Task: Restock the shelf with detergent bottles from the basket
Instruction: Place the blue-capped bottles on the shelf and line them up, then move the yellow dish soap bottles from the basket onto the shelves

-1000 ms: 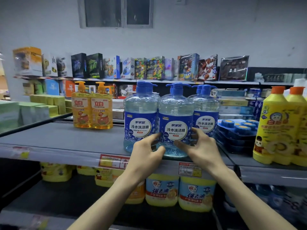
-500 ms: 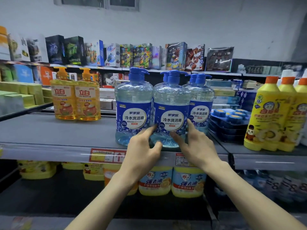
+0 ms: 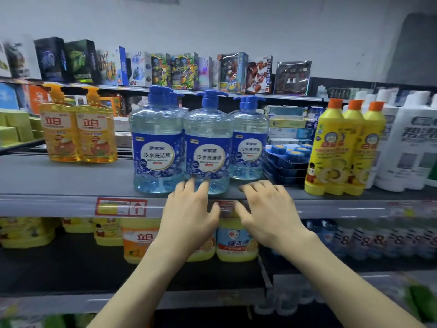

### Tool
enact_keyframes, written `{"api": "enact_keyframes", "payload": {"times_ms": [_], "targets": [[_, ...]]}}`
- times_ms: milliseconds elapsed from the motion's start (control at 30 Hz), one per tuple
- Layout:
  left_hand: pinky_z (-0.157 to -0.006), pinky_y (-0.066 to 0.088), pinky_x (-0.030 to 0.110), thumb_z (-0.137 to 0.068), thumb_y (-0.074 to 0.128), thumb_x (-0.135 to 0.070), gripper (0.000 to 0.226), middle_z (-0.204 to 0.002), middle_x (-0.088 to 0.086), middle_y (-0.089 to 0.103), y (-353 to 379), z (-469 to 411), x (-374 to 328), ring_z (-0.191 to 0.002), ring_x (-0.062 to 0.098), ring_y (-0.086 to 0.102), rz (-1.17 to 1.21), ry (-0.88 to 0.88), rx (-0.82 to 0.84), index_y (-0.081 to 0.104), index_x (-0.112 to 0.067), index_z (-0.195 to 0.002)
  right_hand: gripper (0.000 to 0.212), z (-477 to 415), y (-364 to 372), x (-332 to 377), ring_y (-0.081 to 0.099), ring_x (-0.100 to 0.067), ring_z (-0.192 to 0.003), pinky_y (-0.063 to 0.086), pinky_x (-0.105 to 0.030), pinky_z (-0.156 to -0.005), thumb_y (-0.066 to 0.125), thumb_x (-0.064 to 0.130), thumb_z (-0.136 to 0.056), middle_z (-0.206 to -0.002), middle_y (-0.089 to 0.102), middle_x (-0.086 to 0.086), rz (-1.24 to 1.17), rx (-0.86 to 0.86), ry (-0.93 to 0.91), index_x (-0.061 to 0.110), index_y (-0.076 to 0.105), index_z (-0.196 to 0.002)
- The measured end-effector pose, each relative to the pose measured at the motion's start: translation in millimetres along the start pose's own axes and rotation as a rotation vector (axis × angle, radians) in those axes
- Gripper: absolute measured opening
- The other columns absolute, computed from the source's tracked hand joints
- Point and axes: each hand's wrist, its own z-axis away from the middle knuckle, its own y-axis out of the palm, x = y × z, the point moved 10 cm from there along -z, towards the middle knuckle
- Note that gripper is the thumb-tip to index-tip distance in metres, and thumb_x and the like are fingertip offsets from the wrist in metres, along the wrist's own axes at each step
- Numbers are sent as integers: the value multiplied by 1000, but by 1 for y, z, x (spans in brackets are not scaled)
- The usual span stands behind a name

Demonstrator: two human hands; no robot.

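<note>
Left hand (image 3: 189, 209): straight fingers at middle bottle (image 3: 208, 147) base | right hand (image 3: 267, 209): spread, empty

The grey shelf (image 3: 59, 183) held soap bottles. The middle blue bottle (image 3: 208, 147) stood near its front edge. The left blue bottle (image 3: 157, 147) stood right beside it, and the right blue bottle (image 3: 250, 143) stood a little behind it. Two orange bottles (image 3: 79, 133) stood well to its left, further back. On its right came dark trays (image 3: 283, 166), then yellow bottles (image 3: 340, 150), then white bottles (image 3: 406, 150). A red price tag (image 3: 120, 207) sat on the shelf edge, below it and to the left.
</note>
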Motion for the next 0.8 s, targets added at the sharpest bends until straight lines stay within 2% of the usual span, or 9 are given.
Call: {"api": "enact_keyframes", "payload": {"times_ms": [100,167,333,433,567,800], "targets": [[-109,42,42,-100,51,-48,53,-145,5,58,6,16,-40,-135,28,48,-52,47,-1,56,-18,-144,52,35,-13,-22,58,-23,-120,47,-44,-98,36,54,-95,-121,69,2,-5,-1,0,22,68,-121],[-104,46,41,-98,53,-45,48,-135,2,64,17,28,-75,-127,27,54,-30,94,16,61,-19,-137,52,64,-18,-47,58,-23,-121,47,-44,-99,38,54,-96,-121,69,3,-21,16,21,23,68,-124],[-99,47,40,-100,52,-45,49,-134,-1,65,67,78,-174,-125,27,58,0,183,132,58,-24,-144,56,161,-15,-132,56,-22,-129,46,-44,-104,37,54,-98,-134,65,5,-27,114,119,26,60,-140],[-97,49,39,-103,47,-49,48,-132,-2,65,121,116,-237,-124,25,58,-23,249,278,54,-26,-144,51,227,0,-193,55,-22,-131,45,-44,-106,42,53,-103,-138,62,5,-27,192,208,27,56,-144],[-94,52,39,-104,47,-49,47,-135,-3,64,195,168,-318,-125,24,60,-9,347,464,54,-26,-144,54,315,26,-273,48,-19,-140,38,-42,-115,39,54,-106,-149,55,7,-48,327,376,28,48,-151],[-89,51,39,-99,51,-46,33,-119,1,69,303,254,-435,-115,29,65,20,463,745,63,-23,-120,50,470,70,-361,52,-22,-134,40,-43,-110,38,54,-103,-139,62,5,-13,548,654,28,56,-141]]}}
